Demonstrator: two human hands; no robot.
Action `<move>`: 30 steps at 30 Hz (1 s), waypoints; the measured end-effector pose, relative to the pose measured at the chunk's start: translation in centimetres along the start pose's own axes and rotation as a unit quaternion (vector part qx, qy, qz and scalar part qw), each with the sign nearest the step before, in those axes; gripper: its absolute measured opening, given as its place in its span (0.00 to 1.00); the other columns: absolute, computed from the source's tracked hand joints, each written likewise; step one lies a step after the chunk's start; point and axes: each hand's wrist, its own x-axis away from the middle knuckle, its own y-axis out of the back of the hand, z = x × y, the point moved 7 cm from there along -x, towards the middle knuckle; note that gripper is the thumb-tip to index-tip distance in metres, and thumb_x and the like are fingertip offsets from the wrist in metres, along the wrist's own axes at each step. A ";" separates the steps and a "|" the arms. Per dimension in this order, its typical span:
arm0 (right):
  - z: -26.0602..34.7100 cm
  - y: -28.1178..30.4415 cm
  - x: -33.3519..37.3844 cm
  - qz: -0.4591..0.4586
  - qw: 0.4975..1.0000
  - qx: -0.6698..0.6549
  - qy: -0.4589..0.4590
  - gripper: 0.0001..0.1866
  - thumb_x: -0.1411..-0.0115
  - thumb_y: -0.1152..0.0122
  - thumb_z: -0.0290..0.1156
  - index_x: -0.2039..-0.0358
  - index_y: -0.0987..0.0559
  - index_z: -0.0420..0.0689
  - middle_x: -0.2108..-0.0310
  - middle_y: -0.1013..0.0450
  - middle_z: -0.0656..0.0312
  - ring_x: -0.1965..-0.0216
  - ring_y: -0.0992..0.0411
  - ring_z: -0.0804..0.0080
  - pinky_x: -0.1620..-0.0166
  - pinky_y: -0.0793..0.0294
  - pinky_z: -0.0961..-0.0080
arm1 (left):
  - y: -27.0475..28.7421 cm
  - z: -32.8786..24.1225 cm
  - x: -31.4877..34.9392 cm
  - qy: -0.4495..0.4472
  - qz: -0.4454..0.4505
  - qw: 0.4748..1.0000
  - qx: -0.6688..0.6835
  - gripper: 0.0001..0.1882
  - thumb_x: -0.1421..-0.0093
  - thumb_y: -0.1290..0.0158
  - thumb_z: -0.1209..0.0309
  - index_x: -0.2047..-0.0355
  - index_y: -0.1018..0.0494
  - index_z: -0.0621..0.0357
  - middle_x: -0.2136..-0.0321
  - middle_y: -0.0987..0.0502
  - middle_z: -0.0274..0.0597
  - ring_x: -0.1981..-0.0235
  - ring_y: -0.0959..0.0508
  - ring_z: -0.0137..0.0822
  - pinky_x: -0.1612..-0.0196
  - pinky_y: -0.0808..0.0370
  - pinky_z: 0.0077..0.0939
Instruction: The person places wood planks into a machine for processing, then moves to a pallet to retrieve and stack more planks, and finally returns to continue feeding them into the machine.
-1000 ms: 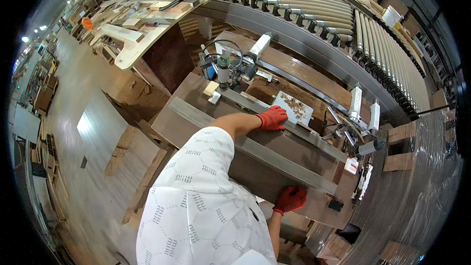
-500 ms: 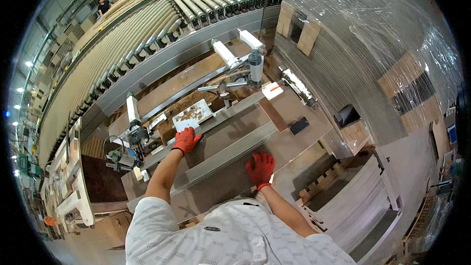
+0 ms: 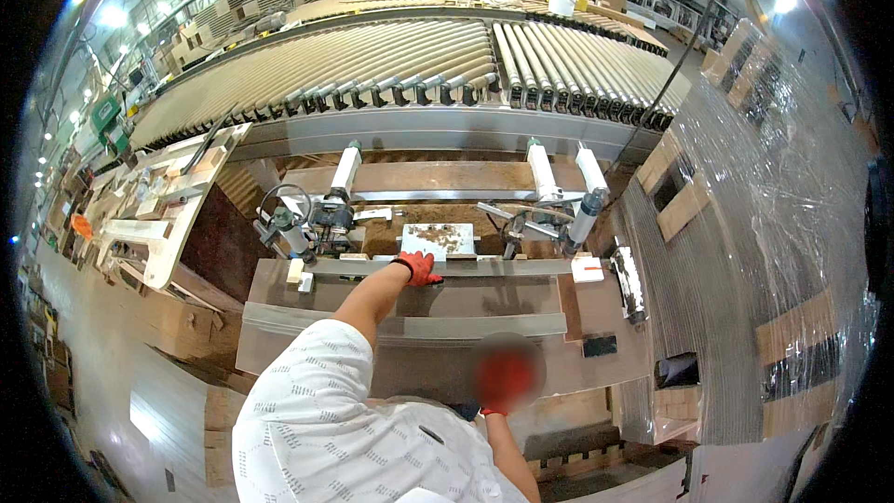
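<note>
While the left hand (image 3: 421, 267), in a red glove, lies on the far grey strip (image 3: 512, 267) along the worktop's (image 3: 293, 349) far edge, whether its fingers grip or merely rest I cannot tell. The right hand (image 3: 506, 377) is at the near edge, right of the middle, too blurred to show whether it is clenched or loose. Between the hands, the near grey strip (image 3: 475, 327) runs from the left edge to a reddish-brown crosspiece (image 3: 570, 303). A black pad (image 3: 600, 346) lies toward the near right corner; a white block (image 3: 305, 283) sits by the far left corner.
</note>
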 end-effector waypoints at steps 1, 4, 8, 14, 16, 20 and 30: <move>-0.7 -1.0 0.2 0.005 1.000 -0.026 -0.002 0.32 0.26 0.50 0.48 0.28 0.40 0.48 0.28 0.41 0.55 0.27 0.45 0.55 0.25 0.48 0.52 | -0.2 0.2 0.2 0.005 0.005 1.000 0.002 0.48 0.33 0.54 0.27 0.37 0.33 0.62 0.44 0.23 0.66 0.44 0.21 0.64 0.43 0.25 0.58; -4.5 -4.3 1.4 0.017 0.990 -0.136 -0.030 0.33 0.23 0.54 0.48 0.23 0.45 0.49 0.23 0.46 0.56 0.23 0.49 0.57 0.22 0.52 0.54 | 0.0 0.3 0.4 0.001 -0.003 1.000 -0.012 0.47 0.33 0.54 0.28 0.36 0.34 0.62 0.43 0.23 0.66 0.44 0.21 0.64 0.42 0.25 0.58; -6.8 -4.3 1.3 0.012 0.994 -0.091 -0.050 0.34 0.21 0.57 0.48 0.21 0.47 0.47 0.20 0.50 0.56 0.21 0.52 0.58 0.20 0.55 0.54 | 1.3 -1.7 -0.6 -0.008 -0.013 1.000 -0.003 0.46 0.34 0.52 0.28 0.37 0.33 0.60 0.43 0.23 0.65 0.44 0.21 0.63 0.42 0.25 0.58; -2.5 -3.0 0.4 0.084 0.977 0.194 -0.027 0.33 0.22 0.57 0.46 0.23 0.42 0.43 0.20 0.49 0.55 0.21 0.52 0.57 0.21 0.56 0.53 | -1.6 0.0 -1.0 0.006 -0.016 1.000 0.026 0.47 0.36 0.53 0.26 0.36 0.32 0.55 0.42 0.24 0.64 0.41 0.22 0.61 0.40 0.27 0.60; -2.5 -4.4 0.4 0.089 0.956 0.280 0.013 0.33 0.23 0.55 0.45 0.23 0.40 0.42 0.21 0.46 0.55 0.22 0.50 0.56 0.21 0.54 0.54 | -2.5 1.6 -1.2 0.026 -0.037 0.998 0.042 0.47 0.37 0.50 0.26 0.34 0.32 0.53 0.39 0.26 0.65 0.39 0.24 0.62 0.37 0.30 0.60; -3.9 -3.7 0.8 0.027 0.939 0.338 0.060 0.29 0.26 0.49 0.46 0.32 0.34 0.44 0.30 0.38 0.54 0.29 0.42 0.55 0.27 0.47 0.53 | -0.9 0.3 -2.2 0.020 -0.045 0.997 0.059 0.49 0.39 0.47 0.27 0.32 0.33 0.53 0.35 0.28 0.63 0.38 0.25 0.61 0.35 0.31 0.60; 6.5 2.9 -1.7 -0.048 0.982 0.157 0.097 0.16 0.37 0.36 0.47 0.62 0.17 0.47 0.54 0.22 0.47 0.51 0.25 0.46 0.48 0.27 0.45 | -0.9 -0.1 -0.8 0.027 0.022 0.998 0.053 0.51 0.35 0.52 0.26 0.27 0.38 0.53 0.33 0.30 0.59 0.35 0.28 0.58 0.34 0.35 0.64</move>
